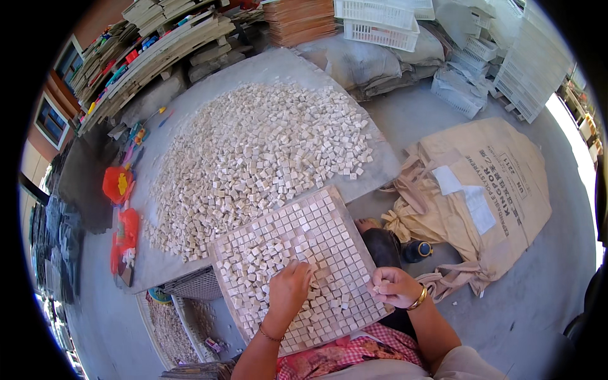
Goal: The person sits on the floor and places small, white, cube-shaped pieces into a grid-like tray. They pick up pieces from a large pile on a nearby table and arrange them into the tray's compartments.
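Loose pale cubes (253,263) crowd the left of my gridded tray (344,214). My left hand (288,292) bunches over it; whether it grips, I can't tell. My right hand (396,289) pinches at least 1 cube (382,287); I'd seat each flat, square.

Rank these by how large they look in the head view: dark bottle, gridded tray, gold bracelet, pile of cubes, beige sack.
Largest to smallest:
1. pile of cubes
2. beige sack and gridded tray: too alike to rank; the tray is nearer the camera
3. dark bottle
4. gold bracelet
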### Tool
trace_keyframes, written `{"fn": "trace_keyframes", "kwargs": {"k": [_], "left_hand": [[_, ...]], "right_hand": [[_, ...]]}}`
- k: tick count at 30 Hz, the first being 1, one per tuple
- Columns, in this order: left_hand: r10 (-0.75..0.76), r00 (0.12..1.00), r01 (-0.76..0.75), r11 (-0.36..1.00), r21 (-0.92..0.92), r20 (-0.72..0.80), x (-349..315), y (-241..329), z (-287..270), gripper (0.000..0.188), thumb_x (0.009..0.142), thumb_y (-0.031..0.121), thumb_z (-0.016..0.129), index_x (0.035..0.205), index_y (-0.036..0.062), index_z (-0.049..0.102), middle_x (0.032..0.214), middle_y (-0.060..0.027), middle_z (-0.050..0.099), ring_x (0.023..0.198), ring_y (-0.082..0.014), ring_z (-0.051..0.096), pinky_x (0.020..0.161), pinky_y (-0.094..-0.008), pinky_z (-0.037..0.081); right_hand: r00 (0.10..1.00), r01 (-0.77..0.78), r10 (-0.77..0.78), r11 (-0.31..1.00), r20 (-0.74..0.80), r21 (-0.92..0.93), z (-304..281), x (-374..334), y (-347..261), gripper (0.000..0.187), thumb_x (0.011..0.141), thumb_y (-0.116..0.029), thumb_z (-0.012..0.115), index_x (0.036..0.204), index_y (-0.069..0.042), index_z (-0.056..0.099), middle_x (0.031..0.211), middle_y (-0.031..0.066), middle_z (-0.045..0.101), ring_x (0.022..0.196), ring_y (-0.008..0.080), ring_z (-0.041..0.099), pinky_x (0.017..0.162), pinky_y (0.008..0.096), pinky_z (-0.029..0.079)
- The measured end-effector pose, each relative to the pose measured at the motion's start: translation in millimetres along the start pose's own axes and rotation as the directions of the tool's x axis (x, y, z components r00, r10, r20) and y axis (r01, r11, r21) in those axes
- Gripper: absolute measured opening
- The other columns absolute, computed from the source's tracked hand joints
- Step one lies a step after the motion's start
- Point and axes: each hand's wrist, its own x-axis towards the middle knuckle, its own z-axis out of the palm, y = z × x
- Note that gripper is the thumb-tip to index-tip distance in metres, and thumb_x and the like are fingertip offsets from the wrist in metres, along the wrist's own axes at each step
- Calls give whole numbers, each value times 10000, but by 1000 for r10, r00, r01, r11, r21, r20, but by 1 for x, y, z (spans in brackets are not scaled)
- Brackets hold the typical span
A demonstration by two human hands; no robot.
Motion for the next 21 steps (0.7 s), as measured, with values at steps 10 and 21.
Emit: {"fn": "trace_keyframes", "kwargs": {"k": [10,21], "left_hand": [[-91,988,66,979,-195,-122,-7,8,-2,32,797,68,614,816,44,627,736,-81,596,603,-233,566,541,-309,454],[-267,678,510,-500,-700,685,-124,8,-13,199,938,134,465,975,-28,573,766,-46,538,502,-64,401,401,-181,285]], "right_hand": [[992,12,90,637,-90,771,17,20,3,181,915,-198,535,924,-18,550,934,82,502,715,89,441,564,170,423],[945,2,-84,968,-317,-250,54,24,9,113,877,-148,585,908,-39,577,772,26,537,616,52,460,436,152,292]]}}
